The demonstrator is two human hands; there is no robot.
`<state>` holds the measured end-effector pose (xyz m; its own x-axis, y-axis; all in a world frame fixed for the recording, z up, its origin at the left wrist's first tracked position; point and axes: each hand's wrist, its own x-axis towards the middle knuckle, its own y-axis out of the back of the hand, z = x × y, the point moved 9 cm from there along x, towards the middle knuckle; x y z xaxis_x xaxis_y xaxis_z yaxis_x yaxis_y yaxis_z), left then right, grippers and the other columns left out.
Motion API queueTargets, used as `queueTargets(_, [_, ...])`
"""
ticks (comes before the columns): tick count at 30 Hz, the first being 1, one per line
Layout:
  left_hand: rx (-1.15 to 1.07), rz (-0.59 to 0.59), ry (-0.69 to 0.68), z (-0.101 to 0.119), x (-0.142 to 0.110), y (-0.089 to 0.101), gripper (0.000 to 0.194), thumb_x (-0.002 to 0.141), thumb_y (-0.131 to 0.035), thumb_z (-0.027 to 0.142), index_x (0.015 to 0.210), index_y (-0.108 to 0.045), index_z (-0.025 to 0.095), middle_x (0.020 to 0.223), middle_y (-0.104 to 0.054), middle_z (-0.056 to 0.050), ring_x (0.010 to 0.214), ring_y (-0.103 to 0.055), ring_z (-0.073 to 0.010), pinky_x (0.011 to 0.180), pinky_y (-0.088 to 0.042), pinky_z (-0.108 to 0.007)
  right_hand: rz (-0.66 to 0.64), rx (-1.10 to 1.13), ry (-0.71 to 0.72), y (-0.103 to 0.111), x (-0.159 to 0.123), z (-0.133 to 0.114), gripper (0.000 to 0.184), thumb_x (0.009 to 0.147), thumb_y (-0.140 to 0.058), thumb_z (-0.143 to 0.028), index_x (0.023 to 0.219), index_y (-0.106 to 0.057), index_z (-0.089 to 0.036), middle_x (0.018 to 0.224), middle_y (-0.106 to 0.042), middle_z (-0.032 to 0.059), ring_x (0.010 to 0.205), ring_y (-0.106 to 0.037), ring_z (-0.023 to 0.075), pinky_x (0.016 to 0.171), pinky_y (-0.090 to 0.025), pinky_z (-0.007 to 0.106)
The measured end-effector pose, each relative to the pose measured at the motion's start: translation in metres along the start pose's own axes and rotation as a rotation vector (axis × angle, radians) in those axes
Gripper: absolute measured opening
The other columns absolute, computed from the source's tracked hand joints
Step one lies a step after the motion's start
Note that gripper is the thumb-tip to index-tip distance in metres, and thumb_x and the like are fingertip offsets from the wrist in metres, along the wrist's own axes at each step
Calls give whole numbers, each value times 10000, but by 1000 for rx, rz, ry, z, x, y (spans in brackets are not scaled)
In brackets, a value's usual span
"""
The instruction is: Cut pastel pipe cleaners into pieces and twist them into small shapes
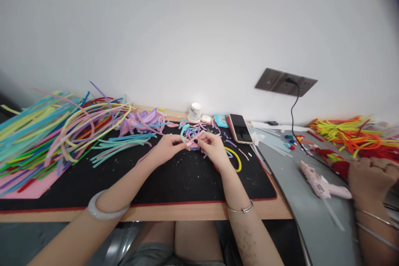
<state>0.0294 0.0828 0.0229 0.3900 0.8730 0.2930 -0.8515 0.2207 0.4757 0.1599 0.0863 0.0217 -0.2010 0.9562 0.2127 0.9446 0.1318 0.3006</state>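
Note:
Over the black mat (pixel 187 183), my left hand (pixel 170 148) and my right hand (pixel 213 148) meet with their fingertips almost touching. Each pinches a pastel pipe cleaner (pixel 197 136), pink where it shows between the fingers; its exact shape is partly hidden. A bent teal pipe cleaner (pixel 182 134) stands up beside my left fingertips; I cannot tell whether it is joined to the held piece. Short purple and pink pieces lie just behind my hands. A yellow pipe cleaner loop (pixel 238 161) rests beside my right wrist.
Heaps of long colourful pipe cleaners (pixel 34 133) cover the left side, with cut teal ones (pixel 120 146) nearer. At the back stand a paper cup (pixel 195 110) and a phone (pixel 240 129). Rightward, a glue gun (pixel 324 185), a black cord (pixel 293 120) and another person's hand (pixel 370 178).

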Motion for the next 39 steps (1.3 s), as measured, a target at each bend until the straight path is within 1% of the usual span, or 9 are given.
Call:
queueTargets(4, [197,8,-150,11,-1,-1,179,736,-583,335,784,-697,205,787,-670,-18,731,-538,-154,704,-372,-258,27,-167,168,3,-2,-16,67,708,-557,-186,649,-575,-161,698,-568,14,641,-507,119,610,-399,238])
queueTargets(8, [298,-43,-187,12,-1,-4,145,742,-578,287,773,-703,220,727,-641,-10,667,-503,-130,638,-353,-235,-14,-291,214,-2,-3,-23,60,711,-557,-169,663,-594,-166,713,-579,20,662,-508,128,614,-387,240])
queueTargets(14, [203,-84,-10,-5,-1,-7,230,763,-527,317,692,-673,154,540,-582,6,502,-495,-96,497,-334,-195,-27,-376,190,-3,-4,-22,92,728,-538,-166,648,-584,-157,648,-578,5,616,-502,117,589,-365,227])
queueTargets(19, [3,-112,155,-19,-3,-14,270,751,-513,351,661,-633,128,508,-594,-9,465,-531,-106,461,-371,-189,30,-391,230,3,-6,-30,127,726,-526,-166,599,-534,-154,604,-533,-5,600,-470,109,568,-347,219])
queueTargets(22, [-50,-79,171,-21,-3,-11,238,738,-519,321,667,-633,124,520,-596,-12,481,-552,-114,488,-408,-201,60,-278,182,8,-5,-24,104,729,-517,-188,640,-557,-151,612,-530,-3,587,-466,104,549,-360,215])
queueTargets(24, [-55,-29,160,-20,-2,-5,230,735,-521,316,678,-635,124,536,-599,-14,496,-558,-117,508,-422,-209,65,-120,92,11,-3,-13,82,723,-531,-212,763,-575,-155,620,-538,-10,549,-470,95,510,-375,205])
queueTargets(26, [-46,21,135,-18,-2,1,237,740,-518,324,706,-640,124,550,-603,-16,502,-555,-118,515,-426,-213,31,23,-14,7,-2,0,163,706,-563,-240,847,-561,-158,591,-538,-23,482,-466,83,447,-374,192])
queueTargets(31, [-1,68,76,-10,-3,4,249,748,-515,337,770,-657,134,558,-600,-10,510,-548,-116,507,-422,-208,-84,218,-128,-9,-3,11,151,695,-584,-282,757,-572,-145,560,-568,-16,417,-481,66,395,-385,173])
queueTargets(39, [-220,6,200,-21,-2,-8,256,725,-551,357,736,-635,116,561,-600,-23,521,-560,-123,540,-464,-236,-31,449,-210,-9,-5,15,144,639,-652,-236,738,-625,-136,588,-623,5,463,-536,66,470,-445,179])
